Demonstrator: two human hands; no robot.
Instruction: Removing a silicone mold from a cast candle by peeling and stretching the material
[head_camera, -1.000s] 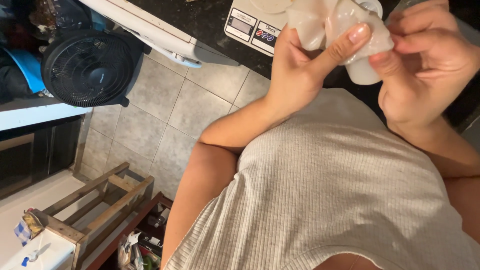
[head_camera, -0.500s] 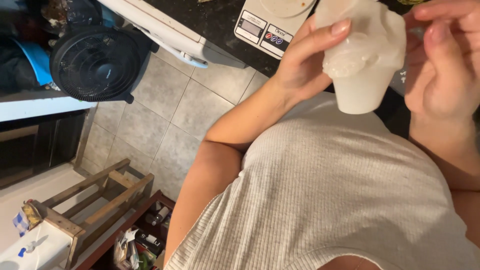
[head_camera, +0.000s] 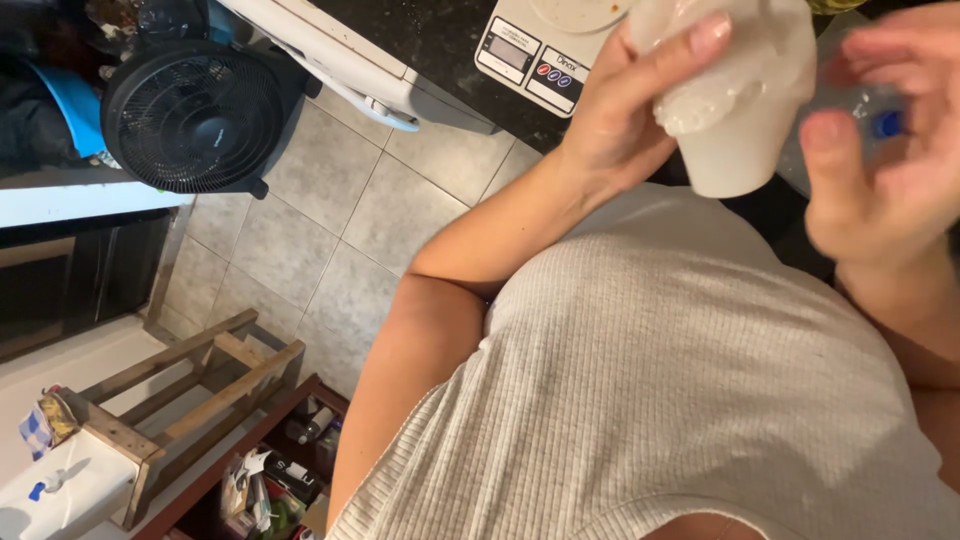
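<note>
the left hand (head_camera: 625, 120) is gripping one cloudy white plastic cup (head_camera: 740, 110), fingers (head_camera: 690, 45) wrapped round its side and clamped on it, thumb hidden behind. the cup is being held up in the air over the edge of the dark desk (head_camera: 440, 40), close to the person's chest in the ribbed white top (head_camera: 680, 380), its base pointing down toward the camera. it looks like it is being kept tilted and close so the other hand can work at it, though that is my guess. something pale and crumpled, maybe film or ice, is bulging at its side; i cannot tell which.

the right hand (head_camera: 885, 180) is hovering just beside the cup, fingers spread apart and blurred, not closing on anything that i can see. behind it one small blue bit, perhaps a cap (head_camera: 885, 125), is showing, too blurred to name for sure.

counting the rest: one white kitchen scale (head_camera: 545, 55) is sitting on the desk just behind the left hand, with a dish on top, placed within easy reach. one black floor fan (head_camera: 195, 115) is standing on the tiled floor (head_camera: 330, 230). one wooden stool (head_camera: 180, 390) is standing lower left, beside a low shelf of bottles.
</note>
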